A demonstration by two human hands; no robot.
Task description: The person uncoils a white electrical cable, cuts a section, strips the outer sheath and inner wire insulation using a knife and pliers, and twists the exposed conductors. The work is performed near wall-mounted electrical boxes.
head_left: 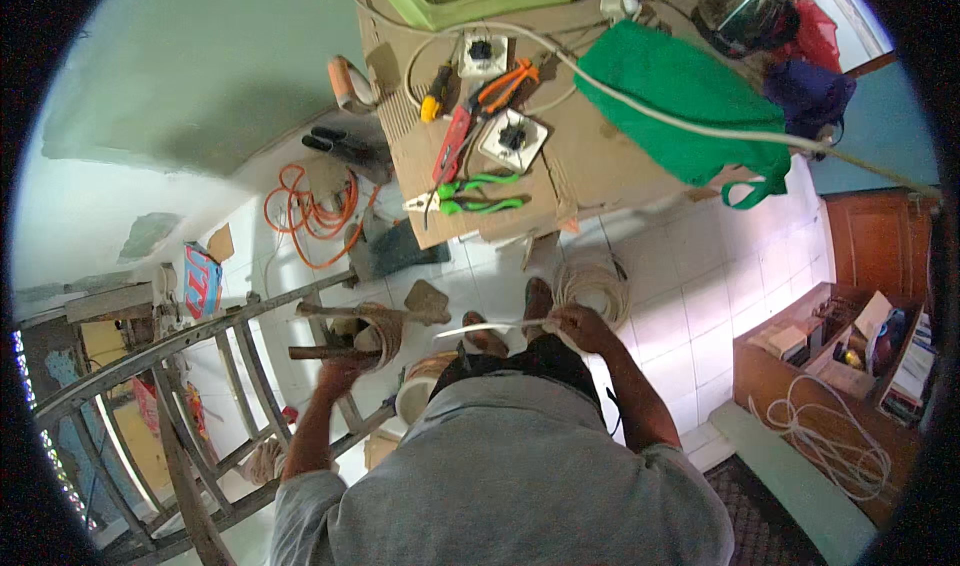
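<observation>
My left hand (343, 368) is closed at a wooden piece (325, 352) with brown bars, and a tan coil of cord (385, 336) is wound about it. How the fingers sit there is partly hidden. In front of my body, a thin white cable (475, 329) runs leftward from my right hand (582, 327), whose fingers are pinched on it. Its free end points toward the coil.
A cardboard-covered table (590, 156) ahead bears green pliers (480, 195), orange-handled pliers (508, 86), a yellow screwdriver (436, 94), two white sockets (513, 140) and a green bag (680, 106). A wooden ladder (235, 321) leans left. Coiled cable (590, 291) lies by my feet; an open wooden box (780, 396) stands right.
</observation>
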